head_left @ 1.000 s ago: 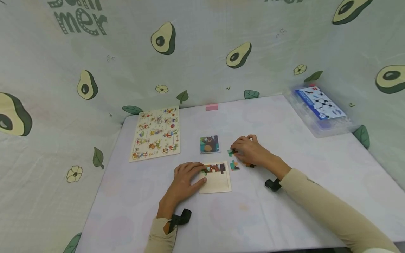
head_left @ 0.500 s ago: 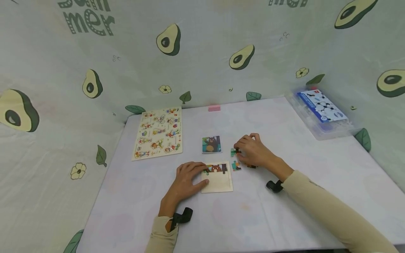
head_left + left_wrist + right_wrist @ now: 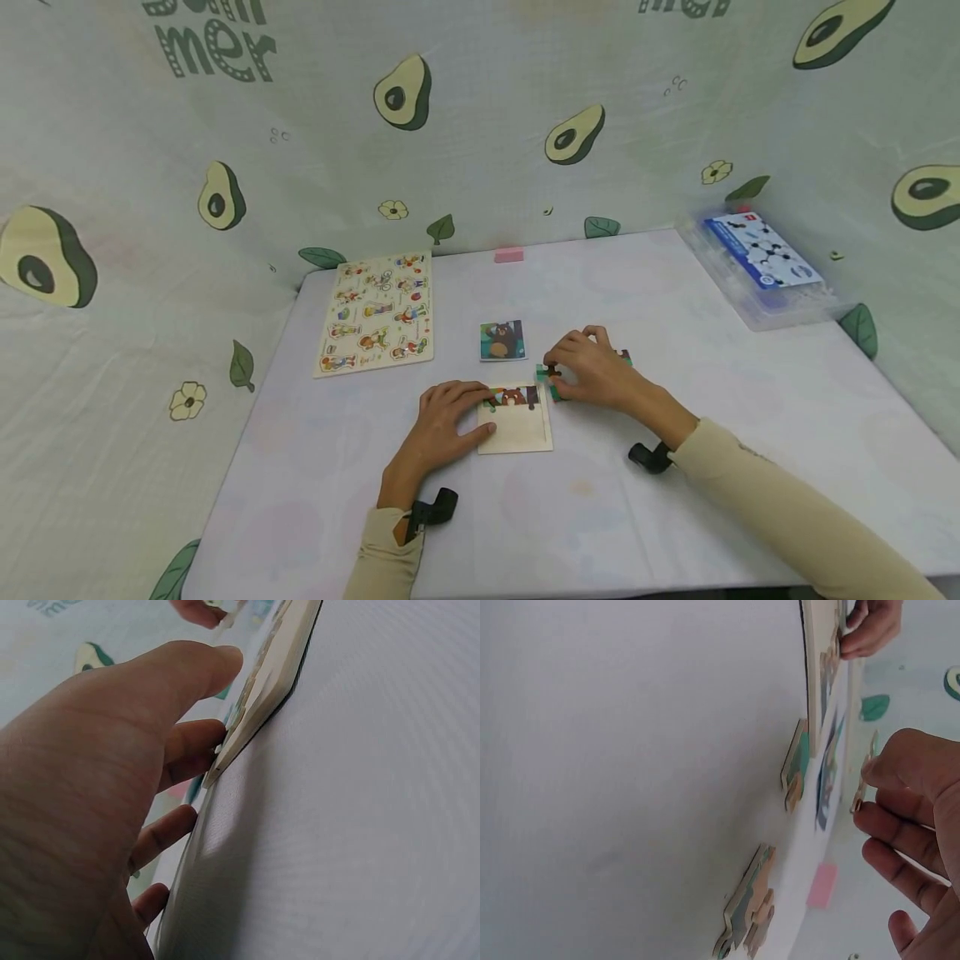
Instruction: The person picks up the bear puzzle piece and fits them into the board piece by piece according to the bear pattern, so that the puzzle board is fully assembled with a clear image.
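Note:
A small wooden puzzle tray (image 3: pixel 517 427) lies on the table, with part of a bear picture filled in along its top row. My left hand (image 3: pixel 450 414) rests on the tray's left edge, fingers straight, thumb against the side (image 3: pixel 202 667). My right hand (image 3: pixel 555 372) pinches a green puzzle piece (image 3: pixel 546 372) between thumb and fingertips, lifted just above the tray's upper right corner; the right wrist view shows it edge-on (image 3: pixel 864 780). One loose piece (image 3: pixel 557 392) lies beside the tray, another (image 3: pixel 624 357) beyond the right hand.
A bear picture card (image 3: pixel 502 340) lies behind the tray. A large wooden figure puzzle board (image 3: pixel 375 315) sits at the back left, a pink block (image 3: pixel 508 255) by the back wall, and a clear plastic box (image 3: pixel 761 267) at the right. Avocado-print cloth surrounds the table.
My right hand has lifted the green piece and carried it left and nearer, toward the tray's upper right corner. A loose piece behind it is now uncovered. The left hand has stayed put.

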Motion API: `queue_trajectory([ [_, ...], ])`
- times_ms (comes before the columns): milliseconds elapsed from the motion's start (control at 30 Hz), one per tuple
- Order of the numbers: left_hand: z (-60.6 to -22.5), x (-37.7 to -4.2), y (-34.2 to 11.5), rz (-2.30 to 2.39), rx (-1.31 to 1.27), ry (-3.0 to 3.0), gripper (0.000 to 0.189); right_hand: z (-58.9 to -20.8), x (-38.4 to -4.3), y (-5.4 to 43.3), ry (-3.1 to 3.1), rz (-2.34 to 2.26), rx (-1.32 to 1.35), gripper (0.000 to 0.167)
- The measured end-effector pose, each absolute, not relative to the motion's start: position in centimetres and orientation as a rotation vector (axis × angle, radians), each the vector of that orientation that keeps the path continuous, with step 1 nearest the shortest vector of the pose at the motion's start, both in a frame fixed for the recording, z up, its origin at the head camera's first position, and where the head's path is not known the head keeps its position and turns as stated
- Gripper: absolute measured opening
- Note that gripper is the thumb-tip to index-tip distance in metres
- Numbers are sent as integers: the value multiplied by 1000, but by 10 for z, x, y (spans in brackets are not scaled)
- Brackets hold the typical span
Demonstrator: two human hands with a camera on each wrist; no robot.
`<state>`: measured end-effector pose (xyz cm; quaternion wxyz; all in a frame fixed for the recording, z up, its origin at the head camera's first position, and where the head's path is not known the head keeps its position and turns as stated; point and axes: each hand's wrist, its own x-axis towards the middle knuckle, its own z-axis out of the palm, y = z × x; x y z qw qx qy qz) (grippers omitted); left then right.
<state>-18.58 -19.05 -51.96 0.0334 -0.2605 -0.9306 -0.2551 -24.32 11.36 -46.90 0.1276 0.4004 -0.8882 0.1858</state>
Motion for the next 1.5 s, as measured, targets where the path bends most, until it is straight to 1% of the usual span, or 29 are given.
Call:
queue_trajectory([
  [233, -520, -186, -191, -790, -788, -2859, 50, -472, -238, 106, -2508, 529, 1228, 20],
  [600, -518, -187, -190, -797, -811, -2858, 51, -473, -229, 98, -2536, 477, 1244, 19],
  [1033, -517, -183, -190, -795, -804, -2863, 50, -479, -220, 83, -2508, 540, 1302, 23],
  [1267, -521, -184, -191, -795, -810, -2828, 49, -479, -217, 74, -2506, 511, 1328, 18],
  [1500, -521, -184, -192, -799, -816, -2834, 50, -481, -214, 68, -2521, 502, 1344, 21],
])
